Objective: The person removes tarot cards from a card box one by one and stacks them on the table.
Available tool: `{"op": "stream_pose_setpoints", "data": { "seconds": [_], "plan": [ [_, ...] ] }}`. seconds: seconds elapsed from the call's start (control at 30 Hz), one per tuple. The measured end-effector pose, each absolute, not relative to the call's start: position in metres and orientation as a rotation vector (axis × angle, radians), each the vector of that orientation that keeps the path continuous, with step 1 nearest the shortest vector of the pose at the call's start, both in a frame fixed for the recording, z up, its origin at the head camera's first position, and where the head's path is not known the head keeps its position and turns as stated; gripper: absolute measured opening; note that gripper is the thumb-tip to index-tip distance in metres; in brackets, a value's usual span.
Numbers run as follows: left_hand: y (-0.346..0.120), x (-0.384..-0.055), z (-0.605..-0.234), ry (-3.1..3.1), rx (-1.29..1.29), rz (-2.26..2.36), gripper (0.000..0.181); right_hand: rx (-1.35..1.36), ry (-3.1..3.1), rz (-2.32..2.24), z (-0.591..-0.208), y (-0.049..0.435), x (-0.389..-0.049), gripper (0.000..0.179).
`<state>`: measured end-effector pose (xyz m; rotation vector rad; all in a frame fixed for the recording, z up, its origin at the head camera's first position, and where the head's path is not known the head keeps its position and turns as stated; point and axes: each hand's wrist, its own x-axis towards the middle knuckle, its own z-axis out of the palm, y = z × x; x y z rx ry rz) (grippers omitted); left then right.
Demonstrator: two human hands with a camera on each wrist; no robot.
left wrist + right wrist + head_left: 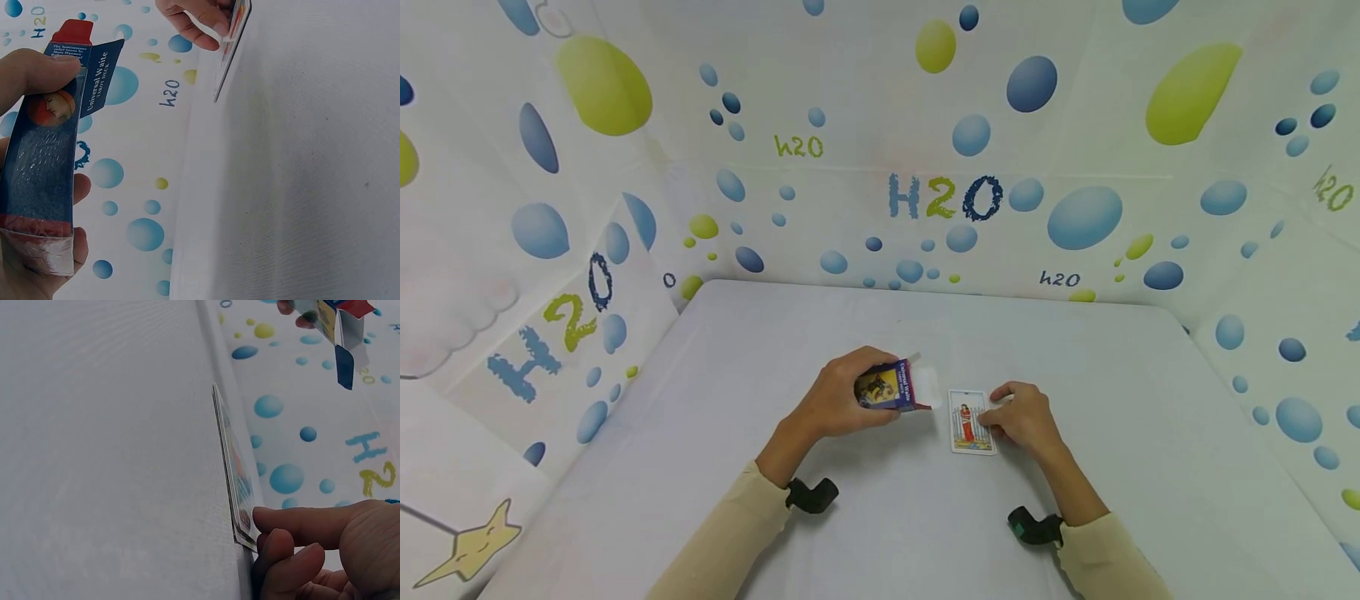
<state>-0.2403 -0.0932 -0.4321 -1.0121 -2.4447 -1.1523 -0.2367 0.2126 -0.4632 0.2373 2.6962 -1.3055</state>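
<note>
My left hand (pixel 841 393) grips a blue tarot card box (pixel 883 387) around its sides above the table. The box is tilted, its end flaps (pixel 103 76) standing open towards the right. Red ends and "Universal Waite Tarot Deck" lettering show in the left wrist view. Just right of the box, a thin stack of tarot cards (pixel 967 422) lies face up at the table surface, a red-clad figure on the top card. My right hand (pixel 1024 418) pinches the stack's right edge, thumb on the face; the fingertips under the edge are partly hidden.
A white cloth covers the table (pixel 760 333). Behind it and at both sides hangs a white sheet printed with blue and green bubbles and H2O lettering (pixel 946 197). Each wrist carries a small black camera (pixel 812 496).
</note>
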Motion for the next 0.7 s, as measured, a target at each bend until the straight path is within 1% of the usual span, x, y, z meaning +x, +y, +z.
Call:
{"op": "stream_pose_setpoints", "data": {
  "seconds": [0.3, 0.5, 0.7],
  "plan": [
    [-0.093, -0.240, -0.431, -2.437, -1.028, -1.148, 0.068, 0.226, 2.705, -1.351, -0.462, 0.212, -0.236, 0.033],
    [-0.091, -0.238, -0.430, -2.450, -1.040, -1.145, 0.068, 0.200, 2.745, -1.477, -0.457, 0.208, -0.234, 0.029],
    [-0.089, -0.236, -0.429, -2.450, -1.042, -1.139, 0.068, 0.117, 2.803, -1.598, -0.447, 0.200, -0.229, 0.026]
  ]
}}
